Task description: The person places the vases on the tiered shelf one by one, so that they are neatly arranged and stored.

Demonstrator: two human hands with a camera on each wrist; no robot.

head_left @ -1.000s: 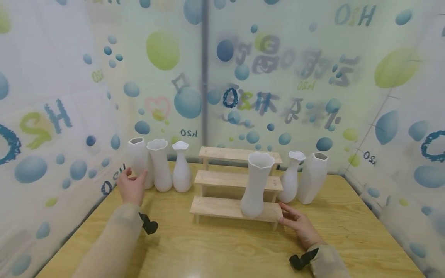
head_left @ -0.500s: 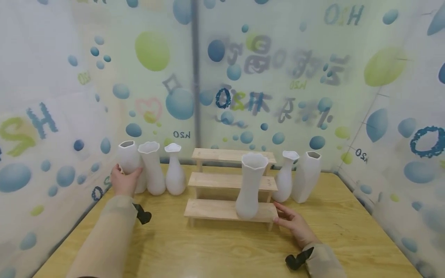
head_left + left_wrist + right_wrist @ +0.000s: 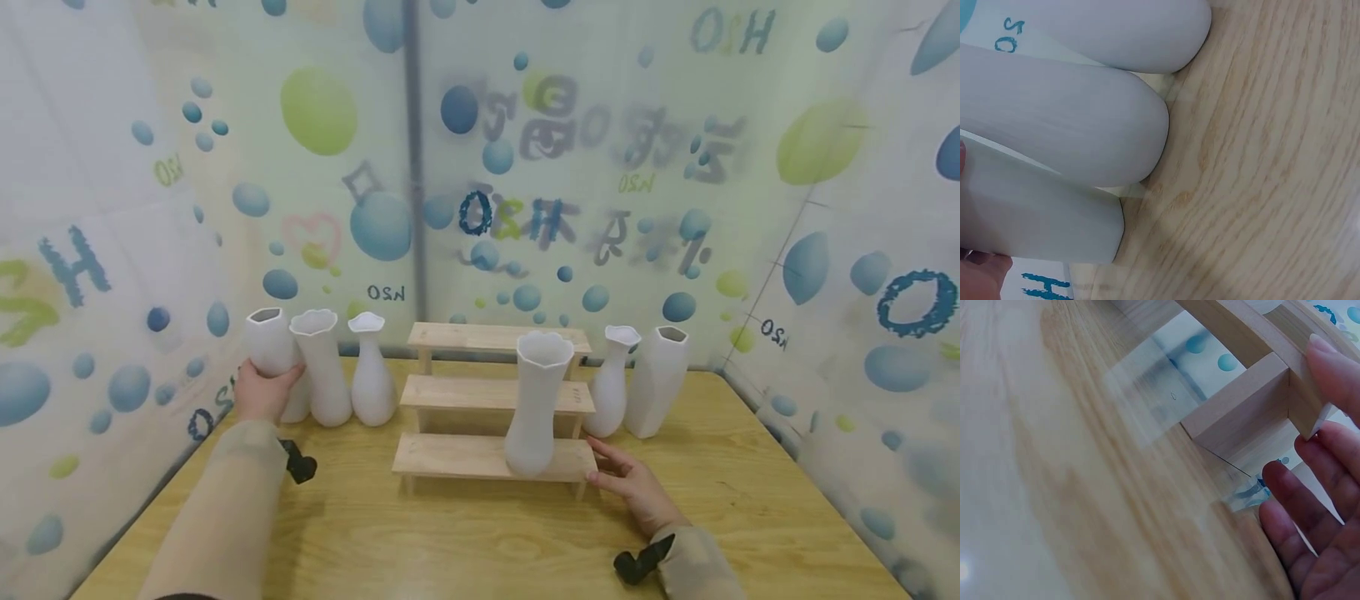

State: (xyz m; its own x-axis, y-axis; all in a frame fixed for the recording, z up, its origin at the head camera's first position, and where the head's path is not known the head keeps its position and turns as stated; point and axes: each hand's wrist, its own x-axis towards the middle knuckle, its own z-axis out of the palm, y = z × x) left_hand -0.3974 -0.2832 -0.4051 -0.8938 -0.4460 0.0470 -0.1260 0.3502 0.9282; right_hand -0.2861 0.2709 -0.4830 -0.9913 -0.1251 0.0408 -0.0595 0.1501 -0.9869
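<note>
2 sleeved arms point(image 3: 232, 508) extend forward, left fingers point(image 3: 988, 269) apparently curled but mostly hidden, right fingers point(image 3: 1304, 503) half-bent, thumb point(image 3: 1340, 378) opposed.

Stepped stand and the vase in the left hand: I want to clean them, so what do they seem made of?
Stepped stand: apparently bare wood, pale and matt with faint grain. Vase: perhaps ceramic, though plastic is possible; smooth, white, low-sheen.

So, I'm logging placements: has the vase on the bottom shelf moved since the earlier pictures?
No: against the bottom shelf, the vase stands in the same spot in the head view.
</note>
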